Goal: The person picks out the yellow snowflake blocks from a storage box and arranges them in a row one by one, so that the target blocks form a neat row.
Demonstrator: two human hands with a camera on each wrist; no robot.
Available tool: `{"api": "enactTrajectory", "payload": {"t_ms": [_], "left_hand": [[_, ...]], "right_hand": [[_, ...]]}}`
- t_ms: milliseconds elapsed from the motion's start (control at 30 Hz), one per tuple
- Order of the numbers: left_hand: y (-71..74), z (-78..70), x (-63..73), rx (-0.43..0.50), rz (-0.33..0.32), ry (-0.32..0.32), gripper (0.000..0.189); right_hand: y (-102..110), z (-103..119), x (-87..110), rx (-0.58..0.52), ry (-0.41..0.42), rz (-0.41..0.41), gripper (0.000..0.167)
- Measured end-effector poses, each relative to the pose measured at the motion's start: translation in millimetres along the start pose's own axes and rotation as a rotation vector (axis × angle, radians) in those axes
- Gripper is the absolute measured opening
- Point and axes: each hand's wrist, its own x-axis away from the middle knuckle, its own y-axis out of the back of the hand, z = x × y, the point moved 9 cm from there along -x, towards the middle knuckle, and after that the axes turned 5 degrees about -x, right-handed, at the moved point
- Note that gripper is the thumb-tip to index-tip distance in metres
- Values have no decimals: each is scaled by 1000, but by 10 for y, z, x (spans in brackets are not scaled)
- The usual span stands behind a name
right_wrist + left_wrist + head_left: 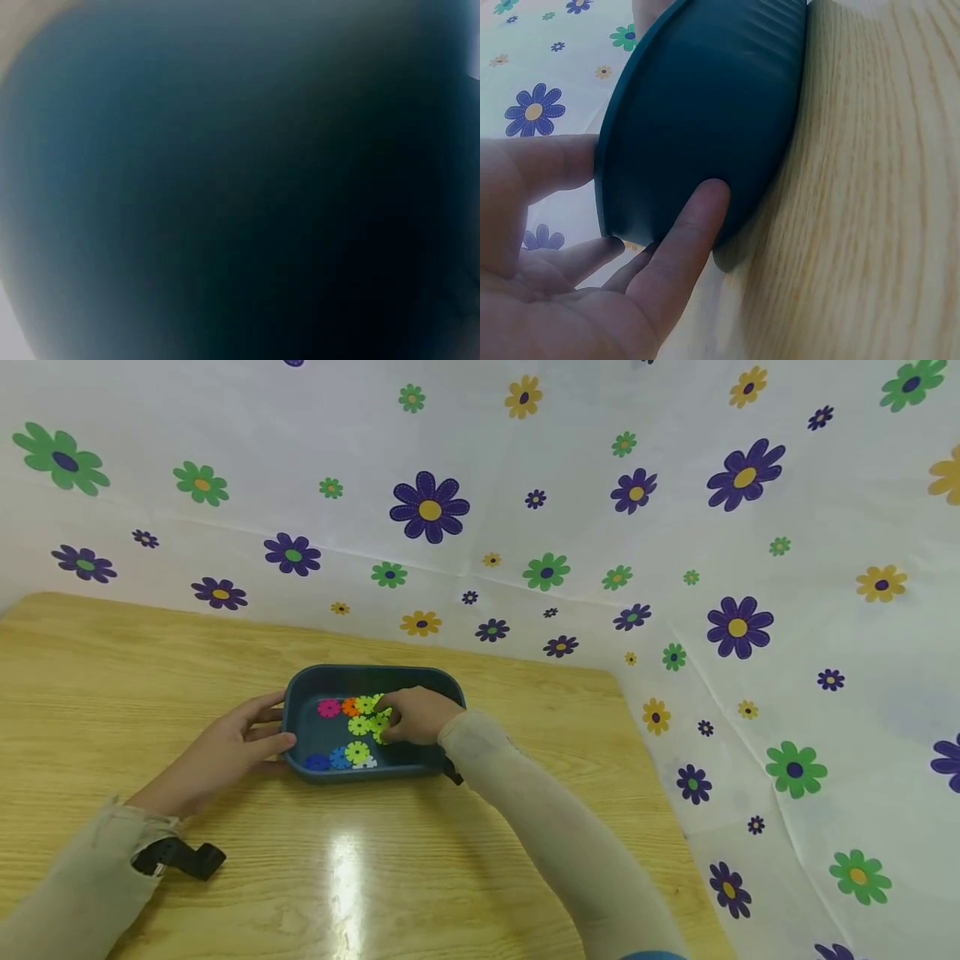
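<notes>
A dark teal plastic tray (416, 772) sits on the table with several flower-shaped plastic pieces inside. On its left side, my left hand (238, 742) touches the outer wall and rim with extended fingers; the left wrist view shows the fingertips (709, 196) against the wall. My right hand (420, 714) reaches into the tray's right part, thumb and forefinger spread apart over yellow-green pieces (358, 725). Its other fingers are hidden. To the left lie a pink piece (328, 707) and an orange piece (350, 707); blue pieces (318, 762) lie near the front wall.
The wooden table (300, 860) extends around the tray. A white flower-printed cloth (465, 460) hangs behind the table and along its right side. A dark strap (176, 857) circles the left wrist. The right wrist view is dark and blurred.
</notes>
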Motion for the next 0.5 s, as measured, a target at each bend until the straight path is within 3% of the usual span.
{"api": "enactTrajectory", "payload": {"t_ms": [500], "left_hand": [[24, -4, -12, 4, -15, 4, 80]], "right_hand": [[-109, -72, -82, 24, 71, -142, 31]]}}
